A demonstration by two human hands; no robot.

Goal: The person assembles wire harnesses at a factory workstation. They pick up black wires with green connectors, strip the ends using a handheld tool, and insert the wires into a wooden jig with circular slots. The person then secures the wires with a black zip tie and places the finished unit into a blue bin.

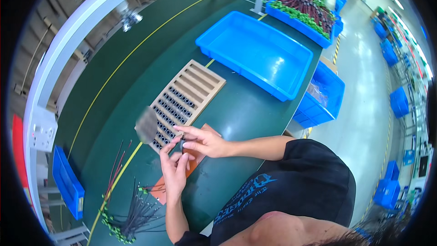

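Tabletop (236, 116) — left hand (174, 169) upright, right hand (208, 143) sideways — dark piece (183, 144) between

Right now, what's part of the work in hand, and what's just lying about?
Likely in use:
small dark part between left hand and right hand
slotted tan tray with black pieces
orange mat
probably the loose green-ended cables

Apparently just lying about:
large blue bin beyond the tray
blue bin at far left

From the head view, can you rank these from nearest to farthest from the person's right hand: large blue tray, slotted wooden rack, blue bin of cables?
1. Slotted wooden rack: just ahead of the right hand.
2. Large blue tray: farther ahead, rightward.
3. Blue bin of cables: beyond the tray.
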